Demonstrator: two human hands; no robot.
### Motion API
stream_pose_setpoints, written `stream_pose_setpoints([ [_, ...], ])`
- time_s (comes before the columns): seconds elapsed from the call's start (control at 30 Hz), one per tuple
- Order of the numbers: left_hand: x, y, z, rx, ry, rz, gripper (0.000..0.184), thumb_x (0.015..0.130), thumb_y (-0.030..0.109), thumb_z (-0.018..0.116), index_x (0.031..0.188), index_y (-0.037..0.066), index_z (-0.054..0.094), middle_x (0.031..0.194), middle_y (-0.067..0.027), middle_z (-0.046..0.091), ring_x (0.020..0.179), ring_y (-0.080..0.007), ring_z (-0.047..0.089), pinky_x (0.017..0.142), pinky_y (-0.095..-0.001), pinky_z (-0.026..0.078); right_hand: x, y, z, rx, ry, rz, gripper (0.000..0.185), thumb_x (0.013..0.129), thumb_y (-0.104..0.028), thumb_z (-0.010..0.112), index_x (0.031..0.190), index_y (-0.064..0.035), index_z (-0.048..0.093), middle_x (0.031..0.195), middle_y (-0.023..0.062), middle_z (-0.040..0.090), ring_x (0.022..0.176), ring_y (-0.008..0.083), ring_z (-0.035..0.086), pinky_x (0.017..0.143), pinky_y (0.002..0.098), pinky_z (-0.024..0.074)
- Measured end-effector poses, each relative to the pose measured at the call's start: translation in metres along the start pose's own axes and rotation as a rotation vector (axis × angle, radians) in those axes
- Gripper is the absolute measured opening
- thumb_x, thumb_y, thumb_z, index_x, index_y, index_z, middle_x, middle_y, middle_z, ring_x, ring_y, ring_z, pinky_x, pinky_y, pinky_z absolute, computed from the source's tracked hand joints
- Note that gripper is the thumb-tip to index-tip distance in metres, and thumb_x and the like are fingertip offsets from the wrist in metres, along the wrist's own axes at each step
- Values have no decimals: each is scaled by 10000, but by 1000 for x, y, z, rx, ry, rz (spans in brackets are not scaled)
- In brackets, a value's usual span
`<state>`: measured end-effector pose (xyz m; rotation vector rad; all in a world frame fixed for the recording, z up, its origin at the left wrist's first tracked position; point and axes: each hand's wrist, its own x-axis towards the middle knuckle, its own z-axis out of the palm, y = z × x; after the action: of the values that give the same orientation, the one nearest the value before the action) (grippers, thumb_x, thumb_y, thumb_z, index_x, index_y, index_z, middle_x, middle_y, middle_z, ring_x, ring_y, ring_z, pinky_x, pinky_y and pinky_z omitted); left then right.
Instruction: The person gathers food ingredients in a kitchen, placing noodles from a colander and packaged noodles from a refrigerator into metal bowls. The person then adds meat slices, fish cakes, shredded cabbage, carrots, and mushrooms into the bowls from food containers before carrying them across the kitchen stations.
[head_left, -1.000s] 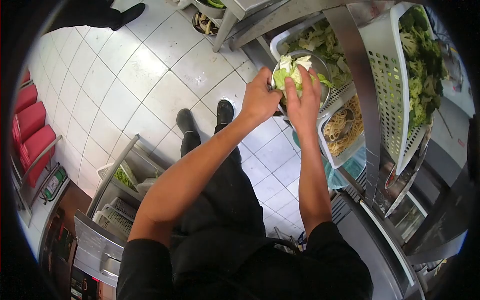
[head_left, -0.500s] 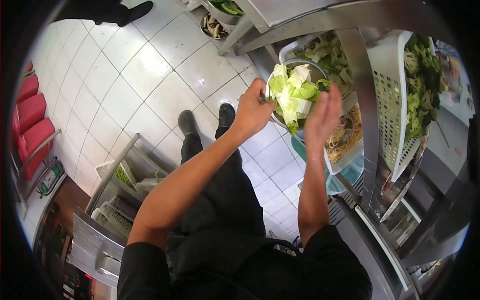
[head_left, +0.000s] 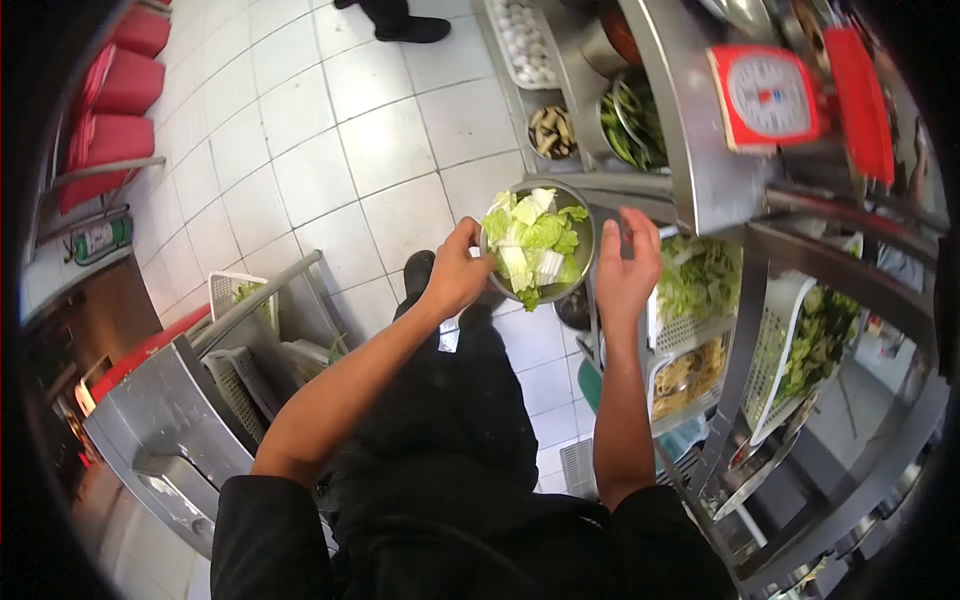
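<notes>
White floor tiles [head_left: 385,150] spread beyond as your left hand [head_left: 458,272] grips a metal bowl [head_left: 587,232] by its left rim, apparently steadying napa cabbage [head_left: 535,238]; your open right hand [head_left: 628,272] holds nothing.

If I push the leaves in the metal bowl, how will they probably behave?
The leaves probably bend easily, looking thin and crinkled. A few may slip out, since some reach over the rim of the metal bowl. The pale ribs look thicker, so perhaps stiffer.

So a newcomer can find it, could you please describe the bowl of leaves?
Over the white tiled floor, find the person's left hand. It grips a metal bowl holding pale green leaves. Unlike the white baskets to its right, it is round and hand-held.
</notes>
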<state>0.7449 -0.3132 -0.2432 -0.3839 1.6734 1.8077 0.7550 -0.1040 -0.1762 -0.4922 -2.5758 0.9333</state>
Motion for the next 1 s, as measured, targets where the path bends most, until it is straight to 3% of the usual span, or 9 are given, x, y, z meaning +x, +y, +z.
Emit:
stream_pose_setpoints([
  [0.23, 25, 71, -92, -225, 163, 153, 210, 773, -55, 559, 921, 21, 432, 952, -96, 542, 773, -188, 619, 580, -321, 598, 101, -58, 80, 91, -46, 86, 354, 839, -171, 658, 1148, -5, 614, 1127, 187, 611, 1069, 340, 581, 906, 407, 456],
  [0.33, 45, 117, -113, -243, 204, 223, 195, 775, -66, 549, 903, 15, 426, 950, -96, 529, 793, -183, 627, 573, -305, 601, 155, -43, 115, -143, -13, -21, 464, 834, -226, 660, 1232, -6, 567, 1200, 208, 588, 1151, 360, 538, 979, 421, 407],
  [0.43, 72, 158, -129, -227, 223, 238, 203, 777, -75, 535, 915, 14, 415, 957, -104, 528, 802, -200, 635, 607, -312, 606, 219, -20, 153, -162, 54, 122, 560, 859, -322, 612, 1309, -4, 508, 1312, 235, 524, 1234, 389, 472, 1047, 427, 347],
  [0.5, 91, 178, -133, -249, 209, 198, 215, 787, -95, 514, 931, 23, 406, 987, -123, 545, 839, -241, 648, 679, -365, 623, 275, 5, 175, -166, -77, 484, 609, 793, -359, 707, 1258, 5, 561, 1329, 226, 528, 1249, 363, 484, 993, 399, 391],
  [0.67, 156, 198, -132, -224, 198, 110, 209, 805, -75, 519, 954, 27, 413, 976, -129, 565, 824, -253, 655, 664, -360, 609, 368, 105, 235, 15, -2, 328, 615, 857, -441, 608, 1253, 27, 553, 1348, 194, 523, 1246, 304, 492, 1021, 396, 375],
  [0.77, 187, 201, -123, -254, 182, 97, 203, 785, -68, 535, 907, 28, 404, 943, -106, 524, 753, -191, 635, 564, -286, 586, 410, 207, 270, -77, 129, 211, 609, 888, -459, 555, 1274, 12, 544, 1379, 195, 493, 1271, 290, 469, 1035, 382, 367],
  [0.87, 219, 215, -115, -208, 151, 61, 193, 804, -64, 529, 936, 22, 419, 992, -123, 540, 810, -225, 647, 620, -316, 597, 400, 141, 250, -133, 13, 315, 623, 904, -452, 542, 1338, -8, 491, 1414, 179, 458, 1306, 268, 430, 1053, 360, 355],
  [0.93, 234, 221, -108, -177, 125, 44, 184, 813, -63, 523, 949, 18, 429, 1020, -131, 546, 835, -243, 651, 647, -328, 602, 396, 141, 250, -389, 49, 92, 589, 927, -432, 505, 1339, -11, 492, 1400, 174, 477, 1286, 274, 455, 1043, 365, 368],
  [1.0, 245, 224, -102, -163, 97, 44, 176, 812, -64, 521, 944, 13, 434, 1024, -129, 538, 833, -247, 651, 652, -326, 602, 404, 143, 251, -463, 72, 50, 576, 927, -420, 511, 1332, -11, 499, 1386, 171, 485, 1272, 269, 462, 1036, 361, 372],
])
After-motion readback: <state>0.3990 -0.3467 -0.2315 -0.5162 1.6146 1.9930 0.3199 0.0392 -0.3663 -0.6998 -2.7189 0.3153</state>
